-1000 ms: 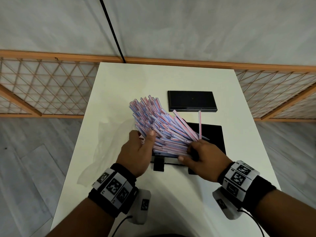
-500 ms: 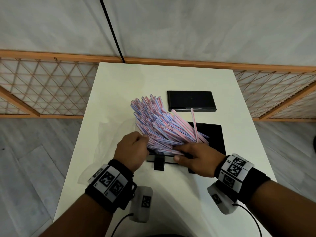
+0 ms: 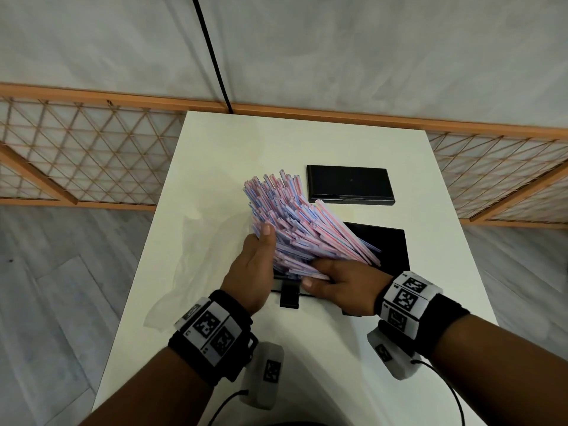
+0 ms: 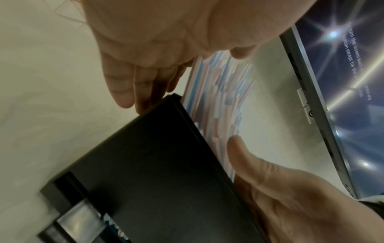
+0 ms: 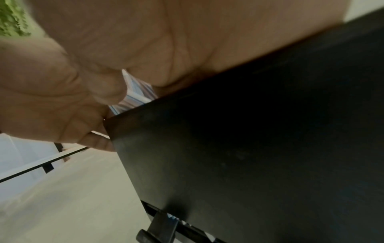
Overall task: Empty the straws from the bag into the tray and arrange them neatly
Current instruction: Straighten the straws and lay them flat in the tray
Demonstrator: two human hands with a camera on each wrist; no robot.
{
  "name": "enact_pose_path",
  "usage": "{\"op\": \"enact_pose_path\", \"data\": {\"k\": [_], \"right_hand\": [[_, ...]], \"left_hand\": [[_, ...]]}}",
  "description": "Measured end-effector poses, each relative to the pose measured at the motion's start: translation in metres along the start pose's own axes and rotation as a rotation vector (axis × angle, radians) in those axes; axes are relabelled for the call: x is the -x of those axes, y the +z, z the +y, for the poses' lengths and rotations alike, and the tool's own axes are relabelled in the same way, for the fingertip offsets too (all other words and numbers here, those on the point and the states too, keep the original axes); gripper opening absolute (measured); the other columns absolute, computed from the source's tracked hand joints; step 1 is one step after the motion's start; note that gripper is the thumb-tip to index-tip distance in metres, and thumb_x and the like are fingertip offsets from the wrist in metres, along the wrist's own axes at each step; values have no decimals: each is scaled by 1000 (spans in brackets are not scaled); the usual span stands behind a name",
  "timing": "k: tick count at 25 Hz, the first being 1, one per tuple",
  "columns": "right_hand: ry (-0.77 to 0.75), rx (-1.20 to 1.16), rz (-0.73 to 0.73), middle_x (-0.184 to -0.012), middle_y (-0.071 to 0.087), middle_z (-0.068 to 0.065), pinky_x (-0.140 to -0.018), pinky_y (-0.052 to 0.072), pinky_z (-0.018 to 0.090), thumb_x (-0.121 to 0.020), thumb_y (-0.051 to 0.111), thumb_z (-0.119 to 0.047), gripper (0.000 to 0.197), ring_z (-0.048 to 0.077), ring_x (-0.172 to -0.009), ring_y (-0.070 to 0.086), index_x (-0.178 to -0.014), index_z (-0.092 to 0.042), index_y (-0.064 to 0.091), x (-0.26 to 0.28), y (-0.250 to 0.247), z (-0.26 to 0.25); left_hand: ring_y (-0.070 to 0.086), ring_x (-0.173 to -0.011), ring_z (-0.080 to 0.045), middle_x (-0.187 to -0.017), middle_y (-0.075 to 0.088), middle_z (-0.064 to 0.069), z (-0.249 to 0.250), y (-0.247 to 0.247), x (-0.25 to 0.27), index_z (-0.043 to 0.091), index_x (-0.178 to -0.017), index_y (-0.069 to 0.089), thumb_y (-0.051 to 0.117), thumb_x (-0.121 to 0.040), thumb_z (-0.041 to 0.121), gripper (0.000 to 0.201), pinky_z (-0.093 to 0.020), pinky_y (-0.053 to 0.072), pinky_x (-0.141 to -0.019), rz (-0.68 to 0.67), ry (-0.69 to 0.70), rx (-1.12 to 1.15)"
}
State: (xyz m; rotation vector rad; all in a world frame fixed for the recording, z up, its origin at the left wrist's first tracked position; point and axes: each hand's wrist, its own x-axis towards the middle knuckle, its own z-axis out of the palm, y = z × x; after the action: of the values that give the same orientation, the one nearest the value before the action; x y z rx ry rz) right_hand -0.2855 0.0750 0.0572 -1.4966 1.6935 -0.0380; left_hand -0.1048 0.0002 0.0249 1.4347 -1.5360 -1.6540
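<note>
White table (image 3: pixel 307 142) bearing a black tray (image 3: pixel 390 247), above which a fanned bundle of pink-and-blue straws (image 3: pixel 295 222) is clasped between left hand (image 3: pixel 255 272), fingers curled under with thumb atop, and right hand (image 3: pixel 344 284), gripping its near end.

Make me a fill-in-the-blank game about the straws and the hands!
1. Both hands hold a bundle of ___.
2. The left hand has its ___ pressed on top of the bundle.
3. The tray under the bundle is coloured ___.
4. The empty clear bag lies to the ___ of the tray.

Missing words: straws; thumb; black; left
</note>
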Motion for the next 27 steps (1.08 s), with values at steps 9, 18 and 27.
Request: {"op": "enact_pose_path", "data": {"k": [9,18,27], "right_hand": [[15,28,-1,-105,57,-10,-89,39,22,-89,44,-70,44,14,-94,55,-110,-33,55,-11,2,2],[-29,73,105,-97,66,-12,-86,45,24,-80,49,-77,46,12,-98,61,-98,-36,61,-17,2,8],[-11,129,356,-70,61,-7,-65,48,30,-76,61,-70,48,12,-67,58,-82,-23,58,8,-4,32]], "left_hand": [[49,-133,-8,-138,55,17,-6,7,-1,40,-140,47,24,-74,94,88,-33,32,-116,-13,72,65],[58,-124,-9,-132,62,9,-6,7,-1,29,-137,50,55,-82,63,65,-44,44,-109,-13,199,-34],[60,-113,-11,-118,63,15,-11,-7,-2,28,-122,51,57,-83,56,48,-35,47,-98,-41,76,-117]]}}
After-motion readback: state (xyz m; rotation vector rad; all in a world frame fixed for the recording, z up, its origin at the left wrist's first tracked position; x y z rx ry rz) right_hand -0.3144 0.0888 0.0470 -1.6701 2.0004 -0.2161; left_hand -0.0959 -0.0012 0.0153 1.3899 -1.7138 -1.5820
